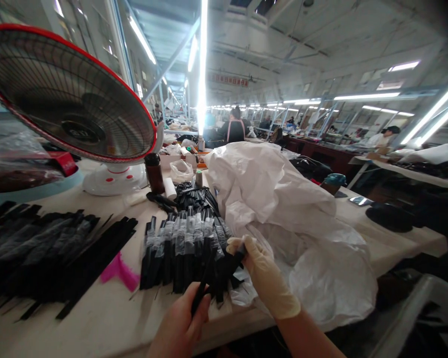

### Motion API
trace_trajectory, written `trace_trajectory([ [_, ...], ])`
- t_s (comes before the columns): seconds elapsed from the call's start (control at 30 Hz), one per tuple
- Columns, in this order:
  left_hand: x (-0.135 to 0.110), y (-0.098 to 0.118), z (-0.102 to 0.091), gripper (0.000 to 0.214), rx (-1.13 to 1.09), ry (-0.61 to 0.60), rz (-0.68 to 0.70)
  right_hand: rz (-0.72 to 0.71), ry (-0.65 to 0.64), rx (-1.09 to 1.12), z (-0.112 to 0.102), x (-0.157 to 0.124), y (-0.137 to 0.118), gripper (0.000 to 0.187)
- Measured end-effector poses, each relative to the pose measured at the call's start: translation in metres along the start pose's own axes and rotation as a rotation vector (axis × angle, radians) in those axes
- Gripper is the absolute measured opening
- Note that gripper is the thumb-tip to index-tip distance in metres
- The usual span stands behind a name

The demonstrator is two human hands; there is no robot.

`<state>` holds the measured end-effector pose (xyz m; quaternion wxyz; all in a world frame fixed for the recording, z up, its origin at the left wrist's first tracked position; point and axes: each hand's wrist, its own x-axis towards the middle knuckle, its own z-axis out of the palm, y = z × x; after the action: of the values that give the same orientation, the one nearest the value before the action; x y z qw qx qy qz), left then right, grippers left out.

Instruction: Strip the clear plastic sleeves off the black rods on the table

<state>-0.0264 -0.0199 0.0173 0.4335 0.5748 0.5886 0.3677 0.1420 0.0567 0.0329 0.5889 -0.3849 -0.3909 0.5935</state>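
Note:
My left hand (184,318), bare, is closed on a narrow black strip (198,301) near the front edge of the table. My right hand (265,273), in a pale thin glove, pinches the dark end of a black piece (229,263) that looks like fabric. Whether both hands grip the same piece I cannot tell. Right behind them lie several black strip bundles (179,243), side by side and wrapped around the middle with clear plastic film. A heap of loose black strips (196,196) is farther back.
At left stands a red-rimmed fan (114,184). More black bundles (41,248) and a pink piece (121,272) lie below it. A large white plastic sheet (269,184) covers the right side. A brown bottle (155,173) and a phone (360,201) are farther back; people sit beyond.

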Motion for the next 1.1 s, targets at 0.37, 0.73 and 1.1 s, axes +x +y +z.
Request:
trace_trajectory([
  [0.37,0.004,0.004,-0.014,0.032,-0.087,0.082,-0.003,0.007,-0.265,-0.346,0.022,-0.029,0.020,0.048],
  [0.73,-0.004,-0.010,-0.024,0.026,-0.075,0.040,0.014,0.129,-0.209,-0.187,0.026,-0.026,0.027,0.062],
  [1.1,-0.009,-0.010,-0.025,0.026,-0.075,0.071,0.040,0.126,-0.221,-0.131,0.031,-0.032,0.029,0.059],
])
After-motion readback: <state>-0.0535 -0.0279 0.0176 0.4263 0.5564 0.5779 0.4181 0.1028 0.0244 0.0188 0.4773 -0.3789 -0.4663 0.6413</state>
